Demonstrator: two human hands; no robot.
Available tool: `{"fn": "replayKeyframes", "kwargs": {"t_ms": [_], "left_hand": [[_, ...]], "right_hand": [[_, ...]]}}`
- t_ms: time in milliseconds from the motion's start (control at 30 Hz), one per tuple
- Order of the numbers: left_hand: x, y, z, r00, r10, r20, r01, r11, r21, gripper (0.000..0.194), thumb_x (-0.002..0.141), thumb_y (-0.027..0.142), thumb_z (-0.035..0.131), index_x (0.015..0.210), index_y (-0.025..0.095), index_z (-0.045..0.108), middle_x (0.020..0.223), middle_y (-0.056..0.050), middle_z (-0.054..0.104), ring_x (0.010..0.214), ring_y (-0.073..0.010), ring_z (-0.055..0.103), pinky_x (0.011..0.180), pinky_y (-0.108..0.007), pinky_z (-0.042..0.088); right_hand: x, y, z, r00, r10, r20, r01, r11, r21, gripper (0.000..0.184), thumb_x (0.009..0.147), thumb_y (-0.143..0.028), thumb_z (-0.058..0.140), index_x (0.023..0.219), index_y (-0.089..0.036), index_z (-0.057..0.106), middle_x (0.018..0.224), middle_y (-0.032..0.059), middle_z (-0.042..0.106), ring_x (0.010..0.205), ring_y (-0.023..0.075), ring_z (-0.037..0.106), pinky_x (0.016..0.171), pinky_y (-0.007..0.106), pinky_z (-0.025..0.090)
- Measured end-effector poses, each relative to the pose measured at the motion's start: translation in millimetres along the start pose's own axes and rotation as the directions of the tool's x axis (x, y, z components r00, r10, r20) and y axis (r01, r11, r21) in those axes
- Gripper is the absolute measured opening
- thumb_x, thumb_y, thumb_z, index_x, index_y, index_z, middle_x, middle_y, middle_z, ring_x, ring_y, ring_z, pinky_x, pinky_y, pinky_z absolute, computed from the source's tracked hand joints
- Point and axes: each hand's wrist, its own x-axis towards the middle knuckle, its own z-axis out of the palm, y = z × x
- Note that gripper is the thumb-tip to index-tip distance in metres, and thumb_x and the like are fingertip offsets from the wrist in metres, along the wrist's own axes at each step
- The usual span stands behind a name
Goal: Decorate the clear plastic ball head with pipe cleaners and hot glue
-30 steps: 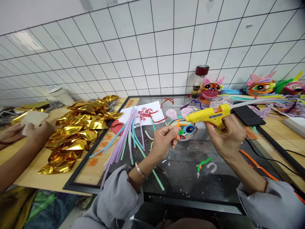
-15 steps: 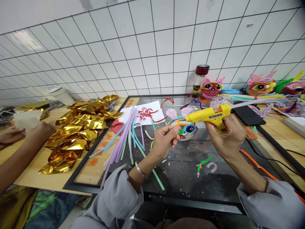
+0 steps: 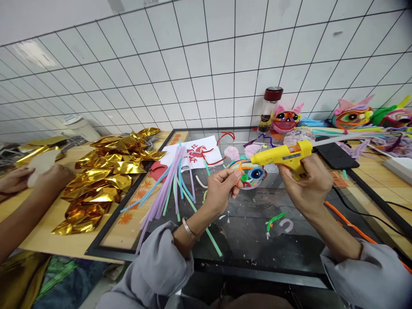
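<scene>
My right hand (image 3: 305, 178) is wrapped round a yellow hot glue gun (image 3: 280, 156), with a whitish glue stick (image 3: 331, 139) coming out of its back. The nozzle points left. Just below it, my left hand (image 3: 223, 186) pinches an orange pipe cleaner (image 3: 240, 165) against a colourful lion-like head (image 3: 256, 173). A blue-ringed eye and a green knob show on this head; my left fingers cover its left side. Two pale pink fuzzy pieces (image 3: 231, 153) lie behind it on the glass.
Purple, blue and green pipe cleaners (image 3: 162, 193) spread over white paper (image 3: 210, 148) at left. Gold foil (image 3: 103, 184) lies near a co-worker's hands (image 3: 58, 175). A lidded bottle (image 3: 268, 109), finished heads (image 3: 352, 113) and a phone (image 3: 336, 153) stand or lie at the back right.
The co-worker's hands at left have tilted the pale sheet they hold. My own hands, the glue gun and the head look almost unmoved.
</scene>
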Motion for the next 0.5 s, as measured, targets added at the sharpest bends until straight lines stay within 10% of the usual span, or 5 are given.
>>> {"fn": "replayKeyframes", "kwargs": {"t_ms": [500], "left_hand": [[-1.7, 3.4, 2.3, 1.0, -0.02, -0.005, 0.02, 1.0, 0.007, 0.039, 0.062, 0.048, 0.079, 0.073, 0.012, 0.066, 0.05, 0.005, 0.056, 0.036, -0.0026, 0.04, 0.035, -0.017, 0.026]], "right_hand": [[0.1, 0.4, -0.4, 0.999, 0.012, -0.031, -0.012, 1.0, -0.014, 0.024, 0.078, -0.024, 0.064, 0.071, -0.024, 0.041, 0.065, -0.0022, 0.047, 0.058, 0.0144, 0.044, 0.053, 0.03, 0.03]]}}
